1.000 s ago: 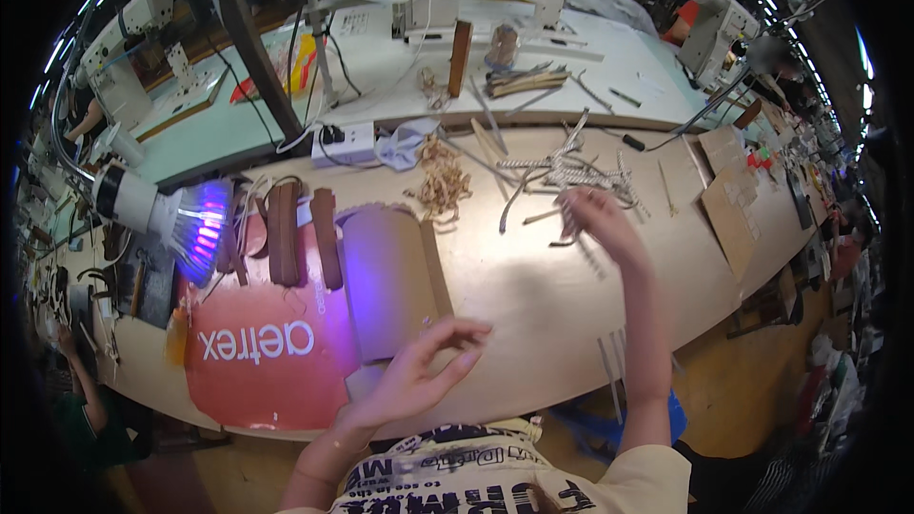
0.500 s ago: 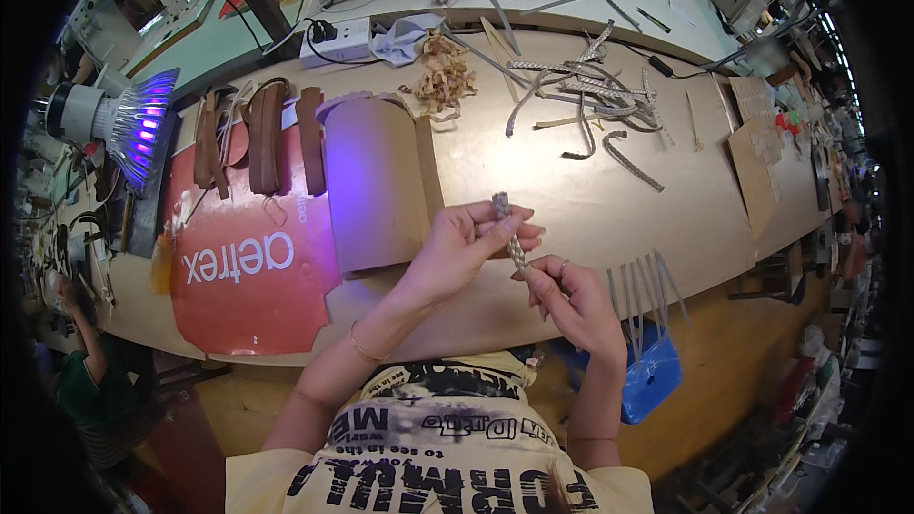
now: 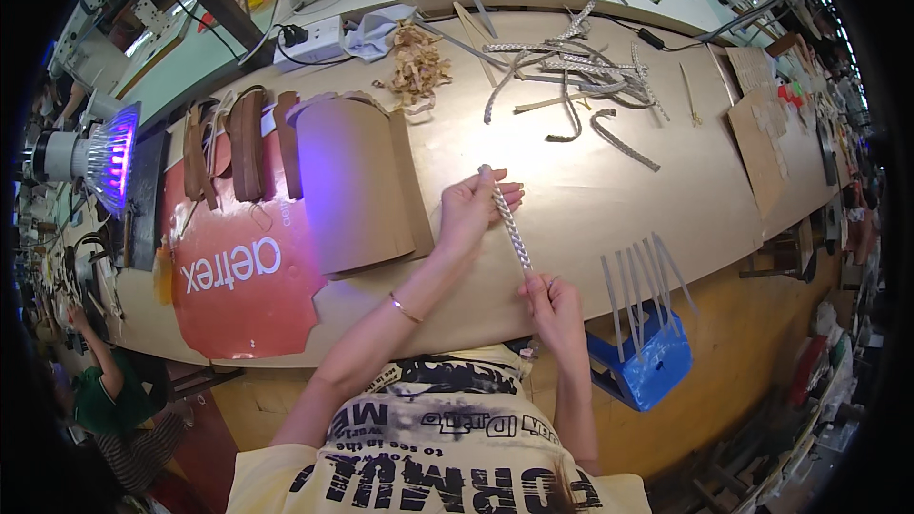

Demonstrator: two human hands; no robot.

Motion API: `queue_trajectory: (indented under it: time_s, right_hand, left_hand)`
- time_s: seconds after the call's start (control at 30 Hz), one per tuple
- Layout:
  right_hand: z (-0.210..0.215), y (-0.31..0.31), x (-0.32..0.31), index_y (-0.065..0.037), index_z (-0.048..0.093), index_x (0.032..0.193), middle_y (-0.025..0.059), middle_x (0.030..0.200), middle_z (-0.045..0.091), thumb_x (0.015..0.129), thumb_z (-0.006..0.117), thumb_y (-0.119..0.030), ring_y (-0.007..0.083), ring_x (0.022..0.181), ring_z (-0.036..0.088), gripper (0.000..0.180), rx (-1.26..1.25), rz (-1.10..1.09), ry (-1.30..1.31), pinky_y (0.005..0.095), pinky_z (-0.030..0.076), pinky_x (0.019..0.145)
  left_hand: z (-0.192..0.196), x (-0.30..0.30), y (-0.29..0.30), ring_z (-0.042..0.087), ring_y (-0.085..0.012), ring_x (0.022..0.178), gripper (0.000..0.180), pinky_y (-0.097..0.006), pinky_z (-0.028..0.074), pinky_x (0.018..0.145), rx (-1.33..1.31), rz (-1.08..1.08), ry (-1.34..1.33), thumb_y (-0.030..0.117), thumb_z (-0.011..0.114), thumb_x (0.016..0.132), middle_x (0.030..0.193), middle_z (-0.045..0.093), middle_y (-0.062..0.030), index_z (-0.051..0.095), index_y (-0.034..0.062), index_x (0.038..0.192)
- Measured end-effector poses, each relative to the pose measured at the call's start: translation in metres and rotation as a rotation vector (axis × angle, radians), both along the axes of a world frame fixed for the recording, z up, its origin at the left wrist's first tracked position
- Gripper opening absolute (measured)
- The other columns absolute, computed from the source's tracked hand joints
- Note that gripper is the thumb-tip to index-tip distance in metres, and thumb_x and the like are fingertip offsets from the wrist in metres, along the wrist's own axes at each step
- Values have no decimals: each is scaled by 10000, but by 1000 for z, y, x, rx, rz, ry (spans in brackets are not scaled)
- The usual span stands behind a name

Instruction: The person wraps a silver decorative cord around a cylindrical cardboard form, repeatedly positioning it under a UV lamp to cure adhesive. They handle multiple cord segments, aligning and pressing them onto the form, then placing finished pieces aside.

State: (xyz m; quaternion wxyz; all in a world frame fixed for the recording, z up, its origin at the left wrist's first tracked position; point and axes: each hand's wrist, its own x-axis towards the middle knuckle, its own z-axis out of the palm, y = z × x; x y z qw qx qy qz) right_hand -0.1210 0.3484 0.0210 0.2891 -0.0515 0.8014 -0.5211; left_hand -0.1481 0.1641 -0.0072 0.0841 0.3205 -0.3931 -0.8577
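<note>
A pale braided strap [image 3: 513, 230] stretches between my hands above the near part of the workbench. My left hand [image 3: 468, 211] grips it close to its far end, thumb on top and other fingers partly extended. Its lower end is pinched by my right hand [image 3: 552, 303], nearer to my body. Beyond my hands lies a loose heap of similar braided straps [image 3: 600, 71], some silvery, some darker. One dark braided piece [image 3: 624, 141] rests at the near side of that heap.
Left of my hands stands a curved brown board [image 3: 357, 186], beside a red sheet [image 3: 243, 295] with brown leather strips [image 3: 248, 148]. A lit purple lamp [image 3: 112, 160] is at far left. A blue stool-like rack [image 3: 652, 362] holding grey strips stands right. A person's arm [image 3: 100, 352] shows at left.
My hands have moved apart along the braided strap, the right one down toward my body, so more of the strap shows between them. The view has shifted slightly.
</note>
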Motion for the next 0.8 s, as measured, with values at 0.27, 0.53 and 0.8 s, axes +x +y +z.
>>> queue_trajectory:
  time_s: [0.27,0.53,0.8]
  right_hand:
    - [7,-12,16,-1,685,862,-49,534,431,1021,542,-251,45,490,372,328,-25,24,-21,248,293,452]
    - [0,-18,-9,38,595,1137,-11,730,567,1024,518,-162,37,619,487,242,-270,-171,-198,179,393,559]
    - [11,-22,25,-54,403,1180,19,726,548,1011,499,-64,60,615,487,195,-409,-141,45,194,409,568]
  left_hand:
    - [1,-13,-11,715,-205,787,400,-298,608,703,-230,-28,-51,284,446,1052,916,700,-189,585,-89,1015]
    - [-2,-37,-20,718,-210,760,380,-283,605,674,-286,27,66,260,454,1050,868,698,-179,596,-91,1012]
    - [-10,-49,-20,717,-249,790,382,-313,619,731,2,159,-74,238,458,1048,898,683,-222,585,-119,1002]
